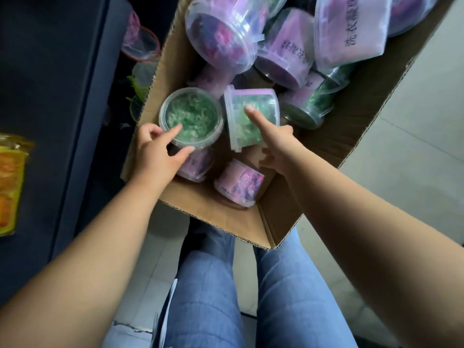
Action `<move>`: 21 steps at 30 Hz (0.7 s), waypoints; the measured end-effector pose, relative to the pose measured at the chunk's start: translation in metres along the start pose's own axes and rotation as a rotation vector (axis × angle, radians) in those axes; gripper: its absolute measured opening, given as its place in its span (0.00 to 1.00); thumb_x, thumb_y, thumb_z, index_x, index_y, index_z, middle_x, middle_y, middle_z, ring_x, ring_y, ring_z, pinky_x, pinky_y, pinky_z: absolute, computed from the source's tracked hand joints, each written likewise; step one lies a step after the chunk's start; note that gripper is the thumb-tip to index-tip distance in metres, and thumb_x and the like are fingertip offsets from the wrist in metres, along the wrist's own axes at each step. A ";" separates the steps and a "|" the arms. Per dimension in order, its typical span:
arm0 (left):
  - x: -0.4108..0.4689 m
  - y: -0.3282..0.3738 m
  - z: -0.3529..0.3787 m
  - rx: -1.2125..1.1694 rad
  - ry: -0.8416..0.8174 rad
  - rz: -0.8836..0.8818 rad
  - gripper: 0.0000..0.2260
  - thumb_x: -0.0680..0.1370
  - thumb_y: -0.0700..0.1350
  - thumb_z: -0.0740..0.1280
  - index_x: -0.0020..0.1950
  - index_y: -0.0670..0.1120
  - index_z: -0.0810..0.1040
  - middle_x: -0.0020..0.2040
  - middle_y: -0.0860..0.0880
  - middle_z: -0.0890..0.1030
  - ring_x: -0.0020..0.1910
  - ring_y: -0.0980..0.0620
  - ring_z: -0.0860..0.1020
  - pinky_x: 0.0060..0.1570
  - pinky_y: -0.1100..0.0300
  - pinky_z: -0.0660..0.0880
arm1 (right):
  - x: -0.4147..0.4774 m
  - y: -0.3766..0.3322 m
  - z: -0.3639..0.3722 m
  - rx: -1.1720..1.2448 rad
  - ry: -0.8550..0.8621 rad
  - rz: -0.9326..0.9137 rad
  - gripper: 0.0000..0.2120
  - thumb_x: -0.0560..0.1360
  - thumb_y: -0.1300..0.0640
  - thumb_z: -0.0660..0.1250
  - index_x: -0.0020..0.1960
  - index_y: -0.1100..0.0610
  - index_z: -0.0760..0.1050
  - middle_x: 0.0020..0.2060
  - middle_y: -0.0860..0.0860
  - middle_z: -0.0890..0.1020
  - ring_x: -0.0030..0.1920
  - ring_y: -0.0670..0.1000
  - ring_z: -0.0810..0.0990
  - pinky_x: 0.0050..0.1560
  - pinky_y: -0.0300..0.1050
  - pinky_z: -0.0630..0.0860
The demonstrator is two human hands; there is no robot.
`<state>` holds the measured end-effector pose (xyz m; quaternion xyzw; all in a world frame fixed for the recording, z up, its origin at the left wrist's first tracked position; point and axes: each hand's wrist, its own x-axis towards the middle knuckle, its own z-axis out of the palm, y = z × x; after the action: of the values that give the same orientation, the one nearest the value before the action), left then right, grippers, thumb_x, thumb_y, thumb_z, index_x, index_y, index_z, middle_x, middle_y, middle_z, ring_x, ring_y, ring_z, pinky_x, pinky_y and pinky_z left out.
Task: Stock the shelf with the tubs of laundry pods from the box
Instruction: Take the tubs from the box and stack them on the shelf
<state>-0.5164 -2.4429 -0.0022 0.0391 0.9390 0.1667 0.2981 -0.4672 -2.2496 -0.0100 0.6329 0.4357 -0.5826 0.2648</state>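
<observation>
An open cardboard box (221,217) holds several clear tubs of laundry pods, some purple and pink, some green. My left hand (157,151) pinches the near rim of an upright green tub (193,114), with the index finger on its lid and the thumb under the rim. My right hand (276,144) grips a second green tub (251,106) that lies on its side; one digit lies along its top and the other fingers curl below its near end. A pink tub (140,43) and green tubs (139,84) stand on the dark shelf (62,96) to the left.
A purple tub (239,183) lies in the box's near corner, and another (198,164) lies under my left hand. A yellow packet (10,184) hangs at the far left. My legs in jeans (208,297) are below the box. Pale floor tiles (414,121) lie to the right.
</observation>
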 end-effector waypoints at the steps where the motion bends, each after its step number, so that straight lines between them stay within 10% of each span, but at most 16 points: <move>1: 0.001 0.003 0.001 -0.003 -0.043 -0.054 0.29 0.71 0.50 0.72 0.70 0.51 0.68 0.64 0.44 0.64 0.64 0.48 0.66 0.61 0.65 0.60 | 0.004 0.002 -0.002 -0.102 0.020 -0.032 0.52 0.60 0.36 0.74 0.71 0.56 0.51 0.65 0.55 0.69 0.56 0.54 0.76 0.47 0.47 0.77; 6: 0.009 0.012 0.028 -0.207 -0.132 -0.175 0.48 0.65 0.52 0.76 0.76 0.52 0.49 0.74 0.41 0.50 0.73 0.45 0.55 0.69 0.58 0.56 | 0.012 -0.011 -0.020 -0.378 -0.194 -0.023 0.54 0.65 0.38 0.71 0.75 0.52 0.39 0.62 0.56 0.72 0.46 0.53 0.79 0.57 0.58 0.73; 12: 0.013 0.004 0.033 -0.312 0.070 -0.048 0.42 0.62 0.48 0.79 0.71 0.45 0.65 0.67 0.38 0.64 0.68 0.44 0.64 0.63 0.66 0.59 | 0.026 -0.034 -0.029 -0.459 -0.267 -0.068 0.54 0.59 0.42 0.77 0.74 0.44 0.47 0.70 0.54 0.65 0.66 0.59 0.68 0.63 0.58 0.68; 17: 0.000 0.001 0.014 -0.555 0.070 -0.053 0.37 0.56 0.60 0.74 0.63 0.51 0.71 0.64 0.45 0.70 0.65 0.49 0.70 0.67 0.58 0.66 | 0.026 -0.035 -0.042 -0.410 -0.412 -0.113 0.21 0.67 0.50 0.73 0.55 0.41 0.67 0.55 0.50 0.78 0.59 0.56 0.76 0.64 0.56 0.68; 21: -0.010 0.001 -0.014 -0.956 -0.047 -0.139 0.34 0.51 0.59 0.77 0.53 0.57 0.70 0.59 0.52 0.73 0.62 0.51 0.73 0.64 0.50 0.70 | 0.013 -0.033 -0.049 -0.277 -0.448 -0.140 0.19 0.66 0.52 0.73 0.54 0.46 0.72 0.48 0.48 0.81 0.50 0.49 0.80 0.50 0.43 0.76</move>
<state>-0.5166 -2.4480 0.0143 -0.1613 0.7506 0.5585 0.3140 -0.4709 -2.1890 -0.0082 0.4145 0.4844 -0.6598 0.3978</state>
